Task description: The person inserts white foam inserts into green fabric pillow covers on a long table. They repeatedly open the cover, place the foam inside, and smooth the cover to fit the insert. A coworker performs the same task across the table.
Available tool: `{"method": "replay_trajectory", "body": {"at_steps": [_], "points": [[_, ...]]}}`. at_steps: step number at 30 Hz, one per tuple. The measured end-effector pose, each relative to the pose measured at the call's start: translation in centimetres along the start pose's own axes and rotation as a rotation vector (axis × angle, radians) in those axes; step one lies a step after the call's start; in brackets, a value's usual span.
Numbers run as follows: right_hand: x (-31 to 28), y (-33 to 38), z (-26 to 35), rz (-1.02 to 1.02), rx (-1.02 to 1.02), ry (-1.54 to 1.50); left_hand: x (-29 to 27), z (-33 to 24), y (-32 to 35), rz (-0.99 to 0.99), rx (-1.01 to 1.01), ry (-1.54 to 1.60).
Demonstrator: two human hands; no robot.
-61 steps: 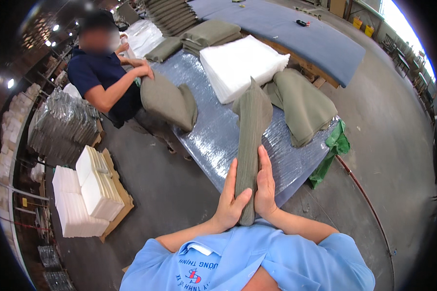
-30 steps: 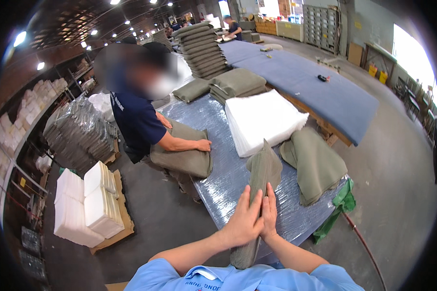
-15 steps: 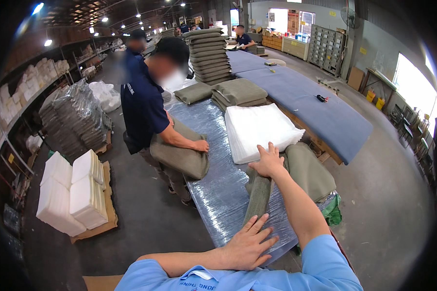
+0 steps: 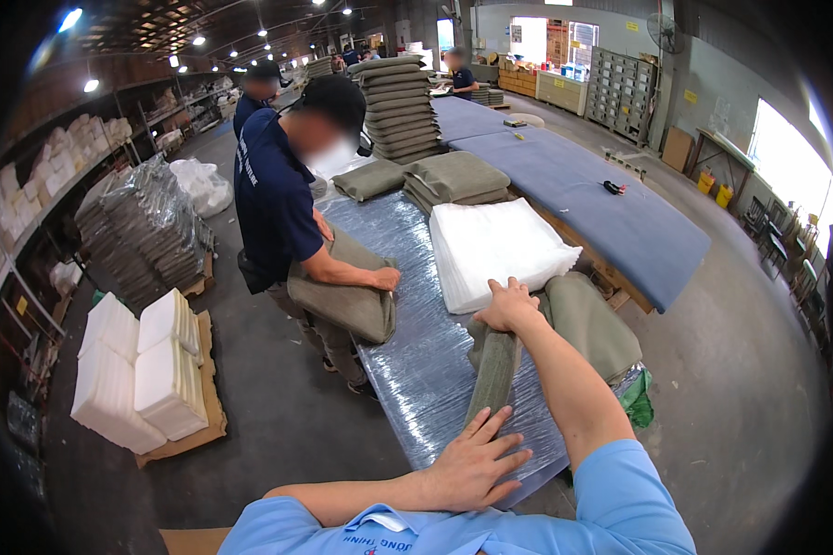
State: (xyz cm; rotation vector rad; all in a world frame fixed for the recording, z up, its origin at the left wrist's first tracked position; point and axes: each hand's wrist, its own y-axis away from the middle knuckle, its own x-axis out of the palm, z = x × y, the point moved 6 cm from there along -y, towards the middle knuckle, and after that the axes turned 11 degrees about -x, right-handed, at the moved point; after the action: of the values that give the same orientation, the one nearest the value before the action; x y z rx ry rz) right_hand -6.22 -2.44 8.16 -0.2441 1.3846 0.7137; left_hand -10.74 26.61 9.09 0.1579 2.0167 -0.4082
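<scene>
A narrow, folded length of olive-green fabric (image 4: 496, 375) lies on the plastic-wrapped table (image 4: 416, 407) in front of me. My left hand (image 4: 477, 462) rests with fingers spread at the near end of the fabric. At its far end my right hand (image 4: 509, 307) presses down, fingers apart. Just beyond that hand sits a stack of white foam-like sheets (image 4: 495, 245). More olive fabric (image 4: 590, 328) is bunched to the right of my right wrist. Across the table on the left, a co-worker's hand (image 4: 386, 278) lies on a folded olive cushion-like bundle (image 4: 347, 296).
A co-worker in a dark shirt (image 4: 278, 190) stands at the table's left side. Folded olive pieces (image 4: 453, 176) and a tall olive stack (image 4: 398, 111) occupy the far end. A blue-covered table (image 4: 583, 194) runs along the right. White blocks (image 4: 139, 370) stand on cardboard at left.
The co-worker on the left has shifted slightly, with the head moving a little to the right. My hands and the fabric stay almost in place.
</scene>
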Motion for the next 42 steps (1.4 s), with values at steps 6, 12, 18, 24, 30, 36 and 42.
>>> {"method": "replay_trajectory", "body": {"at_steps": [6,12,18,24,30,36,42], "points": [[0.1,-0.4,-0.1,0.015,0.005,-0.008,-0.1,0.2,0.0,-0.017,0.004,0.004],[0.3,-1.0,0.1,0.045,0.014,-0.042,-0.4,0.4,0.1,-0.097,-0.004,0.038],[0.5,-2.0,0.3,0.061,0.029,-0.067,-0.3,0.2,1.2,-0.182,-0.027,0.130],[1.0,-3.9,0.7,0.087,0.006,-0.083,-1.1,0.3,1.3,-0.280,-0.045,0.203],[1.4,-6.7,0.9,0.132,-0.003,-0.077,-1.8,0.8,0.3,-0.357,-0.050,0.249],[1.1,-9.9,-0.1,0.222,-0.069,-0.029,-2.8,1.5,-2.4,-0.444,-0.014,0.310],[1.5,-12.5,-0.6,0.269,-0.107,-0.030,-3.6,2.4,-4.9,-0.470,-0.022,0.327]]}}
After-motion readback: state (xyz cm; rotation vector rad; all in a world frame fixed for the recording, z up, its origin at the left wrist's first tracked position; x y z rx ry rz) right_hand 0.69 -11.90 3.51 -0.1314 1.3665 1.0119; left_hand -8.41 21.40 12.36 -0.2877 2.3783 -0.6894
